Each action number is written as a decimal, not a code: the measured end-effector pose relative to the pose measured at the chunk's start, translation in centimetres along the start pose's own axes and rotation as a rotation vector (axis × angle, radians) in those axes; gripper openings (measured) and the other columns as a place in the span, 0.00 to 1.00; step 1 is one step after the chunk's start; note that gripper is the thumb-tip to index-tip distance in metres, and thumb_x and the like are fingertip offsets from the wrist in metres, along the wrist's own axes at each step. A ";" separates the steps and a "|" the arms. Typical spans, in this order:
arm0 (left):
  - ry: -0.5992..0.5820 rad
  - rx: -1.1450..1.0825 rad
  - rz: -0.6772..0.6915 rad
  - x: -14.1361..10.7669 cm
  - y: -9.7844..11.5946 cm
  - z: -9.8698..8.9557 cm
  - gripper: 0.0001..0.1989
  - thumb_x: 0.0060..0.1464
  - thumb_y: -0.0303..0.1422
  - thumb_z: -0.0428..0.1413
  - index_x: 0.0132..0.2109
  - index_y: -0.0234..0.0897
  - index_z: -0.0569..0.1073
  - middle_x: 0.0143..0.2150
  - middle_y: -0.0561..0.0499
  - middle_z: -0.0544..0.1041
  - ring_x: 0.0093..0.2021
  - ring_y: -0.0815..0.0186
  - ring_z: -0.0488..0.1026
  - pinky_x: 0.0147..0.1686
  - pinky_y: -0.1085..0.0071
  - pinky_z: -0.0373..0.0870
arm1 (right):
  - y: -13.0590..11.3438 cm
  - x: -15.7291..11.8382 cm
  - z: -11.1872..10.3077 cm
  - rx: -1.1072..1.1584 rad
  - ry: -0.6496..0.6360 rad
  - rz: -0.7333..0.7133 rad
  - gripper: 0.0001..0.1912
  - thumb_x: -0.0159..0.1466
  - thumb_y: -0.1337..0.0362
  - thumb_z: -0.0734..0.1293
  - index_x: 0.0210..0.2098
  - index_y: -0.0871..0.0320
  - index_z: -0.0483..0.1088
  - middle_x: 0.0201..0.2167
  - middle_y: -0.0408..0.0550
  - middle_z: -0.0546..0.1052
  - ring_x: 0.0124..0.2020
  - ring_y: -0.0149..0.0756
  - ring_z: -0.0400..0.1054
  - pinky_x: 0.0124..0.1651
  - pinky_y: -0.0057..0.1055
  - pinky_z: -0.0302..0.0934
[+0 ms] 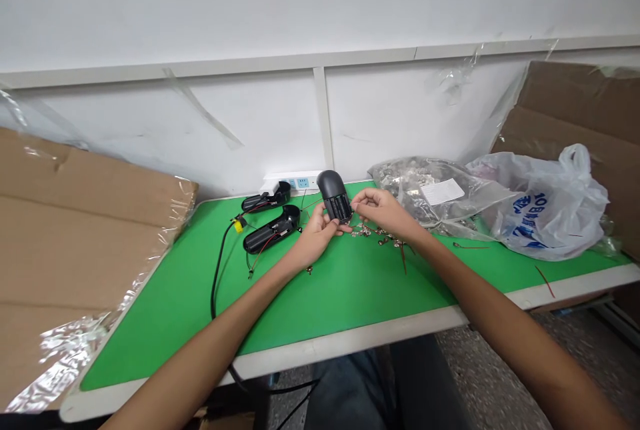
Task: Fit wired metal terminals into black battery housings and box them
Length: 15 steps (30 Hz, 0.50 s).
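Note:
My left hand (319, 235) is closed around the lower end of a black plastic housing (332, 188), rounded at the top, with a slotted compartment facing me. Held above the mat, the housing is tilted slightly. At its right edge the fingers of my right hand (380, 209) are pinched together; what they hold is too small to make out. Below my right hand lie small metal contact pieces (364, 231), some with red wires. Left of my hands, two more black housings, the nearer one (270, 230) and the farther one (265, 199), lie on the mat with thin wires attached.
A white power strip (314, 179) stands against the wall, with a black cable (216, 280) running over the table's front edge. At right are a clear bag of metal parts (400, 180) and a white plastic bag (545, 217). Cardboard sheets (90, 217) flank the green mat (300, 310).

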<state>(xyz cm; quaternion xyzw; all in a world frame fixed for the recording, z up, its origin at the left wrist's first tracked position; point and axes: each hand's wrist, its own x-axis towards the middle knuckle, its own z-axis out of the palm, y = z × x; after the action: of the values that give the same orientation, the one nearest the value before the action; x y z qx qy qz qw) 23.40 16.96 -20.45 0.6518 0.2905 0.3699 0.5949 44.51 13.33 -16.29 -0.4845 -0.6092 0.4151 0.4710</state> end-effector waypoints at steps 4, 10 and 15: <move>0.052 -0.023 0.032 -0.1 0.5 0.1 0.28 0.63 0.44 0.62 0.60 0.40 0.59 0.51 0.46 0.79 0.42 0.64 0.83 0.46 0.66 0.75 | 0.0 -0.1 -0.1 -0.023 -0.026 -0.023 0.13 0.64 0.55 0.69 0.40 0.59 0.73 0.31 0.42 0.73 0.28 0.29 0.65 0.30 0.26 0.57; 0.256 -0.060 0.070 -1.3 3.8 0.6 0.27 0.63 0.46 0.60 0.62 0.38 0.62 0.50 0.43 0.80 0.42 0.61 0.83 0.46 0.64 0.76 | 0.0 -0.6 0.3 -0.094 -0.067 -0.100 0.13 0.65 0.56 0.67 0.40 0.60 0.74 0.32 0.43 0.74 0.33 0.31 0.66 0.36 0.28 0.59; 0.802 -0.064 0.317 -9.0 8.6 -1.8 0.17 0.65 0.48 0.56 0.50 0.40 0.70 0.38 0.51 0.77 0.33 0.66 0.79 0.40 0.66 0.79 | -0.2 -0.9 0.2 -0.168 -0.049 -0.146 0.09 0.63 0.60 0.66 0.37 0.59 0.72 0.31 0.42 0.73 0.34 0.33 0.67 0.38 0.29 0.59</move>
<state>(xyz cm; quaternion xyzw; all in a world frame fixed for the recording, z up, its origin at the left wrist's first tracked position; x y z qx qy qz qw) 16.43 9.55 -13.15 0.4740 0.3835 0.6896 0.3908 44.37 12.35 -16.26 -0.4666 -0.6867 0.3388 0.4426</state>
